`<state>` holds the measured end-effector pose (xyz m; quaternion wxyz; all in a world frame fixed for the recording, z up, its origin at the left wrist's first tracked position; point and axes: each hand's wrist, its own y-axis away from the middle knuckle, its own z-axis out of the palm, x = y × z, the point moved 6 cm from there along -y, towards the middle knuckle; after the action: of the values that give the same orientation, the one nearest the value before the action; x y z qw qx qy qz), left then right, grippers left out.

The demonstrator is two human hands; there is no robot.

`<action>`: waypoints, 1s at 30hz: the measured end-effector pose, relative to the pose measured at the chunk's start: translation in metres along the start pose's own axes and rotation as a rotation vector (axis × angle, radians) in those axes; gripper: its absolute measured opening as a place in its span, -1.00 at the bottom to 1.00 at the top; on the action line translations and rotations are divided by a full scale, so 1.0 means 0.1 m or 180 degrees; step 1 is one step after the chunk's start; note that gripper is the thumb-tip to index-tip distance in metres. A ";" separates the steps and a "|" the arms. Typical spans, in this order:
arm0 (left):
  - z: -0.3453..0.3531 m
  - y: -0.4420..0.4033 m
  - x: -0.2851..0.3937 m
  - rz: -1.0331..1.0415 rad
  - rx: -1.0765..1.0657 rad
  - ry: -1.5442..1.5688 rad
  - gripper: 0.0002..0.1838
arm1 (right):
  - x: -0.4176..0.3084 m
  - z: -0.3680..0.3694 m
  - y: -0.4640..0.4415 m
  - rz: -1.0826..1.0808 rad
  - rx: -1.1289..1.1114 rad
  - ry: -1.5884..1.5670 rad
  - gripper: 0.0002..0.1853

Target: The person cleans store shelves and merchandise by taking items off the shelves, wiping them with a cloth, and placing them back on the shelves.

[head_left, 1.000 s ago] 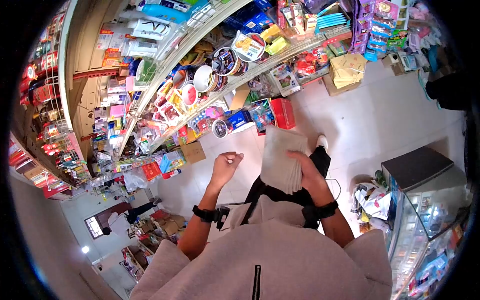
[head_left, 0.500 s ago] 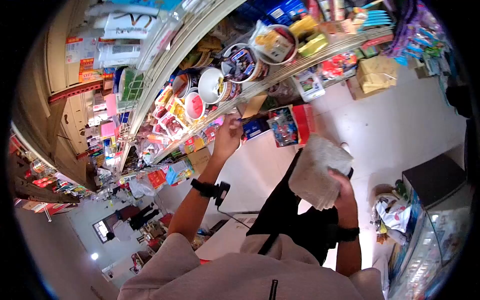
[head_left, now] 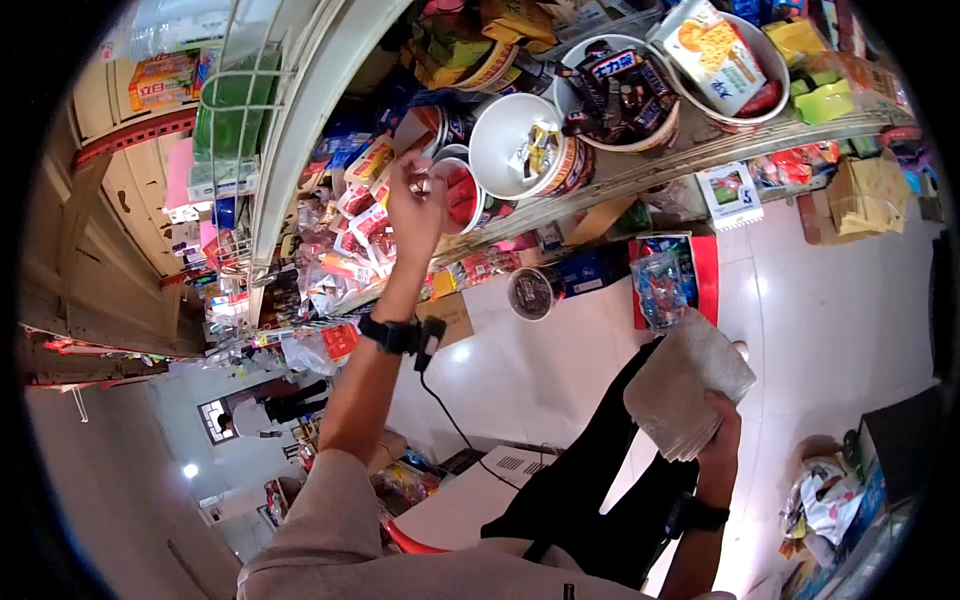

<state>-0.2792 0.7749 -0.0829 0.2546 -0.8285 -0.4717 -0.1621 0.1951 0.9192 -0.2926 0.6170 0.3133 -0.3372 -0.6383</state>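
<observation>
My left hand (head_left: pixel 418 212) is raised at the shelf, beside a paper tub (head_left: pixel 462 197) with red contents. Its fingers are bent together near the tub's rim; a small shiny bit shows at them, too small to name. Next to that tub stand a white paper tub (head_left: pixel 503 148) with a few small wrapped pieces and another tub full of dark-wrapped candy bars (head_left: pixel 618 95). Low over my legs, my right hand (head_left: pixel 718 428) grips a folded grey-beige cloth (head_left: pixel 688 385) in several layers by its edge, thumb on top.
A tub (head_left: pixel 740 85) holding a biscuit packet stands farther right on the shelf (head_left: pixel 570 205). Below are a tub with dark contents (head_left: pixel 535 293) and a red box (head_left: pixel 703 275). A wire rack (head_left: pixel 240 105) is at left. A person (head_left: pixel 262 412) is far off.
My left hand has moved from the shelf's front edge up to the tub with red contents. The view has shifted, bringing the tubs nearer. My right hand still holds the cloth.
</observation>
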 end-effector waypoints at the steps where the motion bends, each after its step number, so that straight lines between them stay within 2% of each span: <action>1: -0.02 -0.15 -0.21 0.0237 0.0094 0.0071 -0.50 | 0.09 -0.04 -0.04 0.0022 0.0103 -0.0020 -0.34; 4: -0.01 -0.53 -0.42 0.0341 0.0030 -0.0338 -0.41 | 0.26 -0.10 -0.13 0.0037 0.0211 0.0081 -0.34; 5: 0.00 -0.66 -0.48 0.0620 0.0099 -0.0701 -0.32 | 0.29 -0.10 -0.13 0.0031 0.0202 0.0081 -0.34; 6: 0.01 -0.78 -0.48 0.0894 0.0201 -0.1068 -0.22 | 0.32 -0.12 -0.14 0.0044 0.0346 0.0149 -0.35; 7: 0.03 -0.87 -0.52 0.0900 0.0355 -0.1138 -0.15 | 0.34 -0.17 -0.13 0.0052 0.0503 0.0214 -0.36; 9: 0.12 -1.11 -0.48 0.1142 0.0674 -0.1161 -0.04 | 0.37 -0.34 -0.14 -0.0019 0.0425 0.0306 -0.37; 13: 0.27 -1.32 -0.47 0.1189 0.0553 -0.1397 -0.06 | 0.51 -0.42 -0.07 -0.0097 0.0167 0.0137 -0.37; 17: 0.27 -1.49 -0.62 0.1145 0.0597 -0.1394 -0.20 | 0.73 -0.23 0.03 -0.0438 0.0065 -0.0083 -0.37; 19: 0.23 -1.54 -0.67 0.1550 0.0544 -0.1422 -0.27 | 0.91 -0.22 0.01 -0.0534 -0.0045 -0.0284 -0.37; 22: 0.04 -1.50 -0.65 0.1497 0.0443 -0.1123 -0.24 | 1.25 -0.17 -0.10 -0.0402 -0.0193 -0.0392 -0.37; 23: -0.01 -1.51 -0.83 0.1307 0.0378 -0.0549 -0.24 | 1.36 -0.13 -0.14 -0.0374 -0.0190 -0.0393 -0.35; 24: -0.09 -1.44 -0.77 0.1324 0.0373 -0.0519 -0.24 | 1.43 -0.06 -0.17 -0.0406 -0.0182 -0.0404 -0.35; 25: -0.23 -1.32 -0.78 0.1072 0.0362 0.0450 -0.30 | 1.52 0.00 -0.18 -0.0475 -0.0034 -0.0390 -0.34; 26: -0.34 -1.16 -0.82 0.0931 0.0334 0.0936 -0.33 | 1.59 0.10 -0.16 -0.0537 0.0119 -0.0377 -0.32; 27: -0.46 -1.00 -0.86 0.0794 0.0328 0.1427 -0.36 | 1.53 0.45 -0.07 -0.0845 -0.0132 -0.0207 -0.32; 28: -0.64 -0.84 -0.93 0.0805 0.0590 0.0473 -0.35 | 1.59 0.51 -0.09 -0.0849 -0.0124 -0.0217 -0.32; 30: -0.91 -0.41 -0.78 0.0814 0.0828 -0.0475 -0.34 | 1.77 0.57 -0.14 -0.0571 -0.0272 -0.0550 -0.32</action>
<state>-0.3563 0.6857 -0.0371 0.3423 -0.8515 -0.3972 -0.0043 0.1329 0.7451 -0.2685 0.5389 0.2595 -0.3321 -0.7294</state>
